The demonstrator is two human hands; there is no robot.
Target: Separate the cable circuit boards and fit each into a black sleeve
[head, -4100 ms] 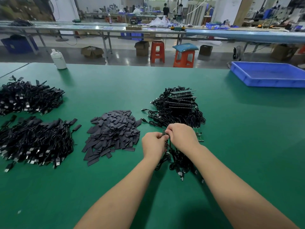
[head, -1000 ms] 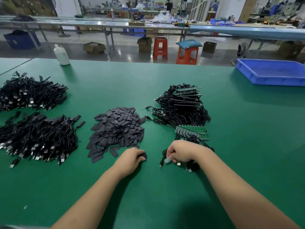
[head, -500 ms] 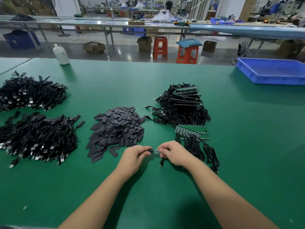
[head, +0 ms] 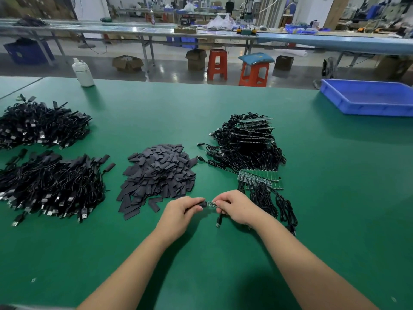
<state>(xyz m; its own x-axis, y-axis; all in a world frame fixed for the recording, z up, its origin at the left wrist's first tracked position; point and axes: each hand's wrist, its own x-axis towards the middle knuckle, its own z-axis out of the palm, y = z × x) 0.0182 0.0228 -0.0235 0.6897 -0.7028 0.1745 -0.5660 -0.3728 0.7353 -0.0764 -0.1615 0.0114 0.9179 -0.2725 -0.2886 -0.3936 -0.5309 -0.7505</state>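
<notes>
My left hand [head: 182,210] pinches a black sleeve [head: 202,204] by its end. My right hand [head: 234,206] pinches a small green circuit board [head: 211,204] whose tip meets the sleeve's mouth; its cable and USB plug [head: 218,222] hang below the hand. A strip of joined green boards [head: 261,179] lies just beyond my right hand, with its cables [head: 277,204] trailing toward me. A heap of black sleeves [head: 158,175] sits left of my hands. Behind the strip is a stack of more board strips with cables [head: 245,139].
Two heaps of sleeved black cables [head: 51,184] [head: 40,124] lie at the left of the green table [head: 335,198]. A blue tray [head: 368,97] stands at the far right, a white bottle [head: 83,72] at the far left edge.
Over the last second my left hand took a sleeve from the heap's edge and came to my right hand, which lifted one board; board and sleeve now meet between them.
</notes>
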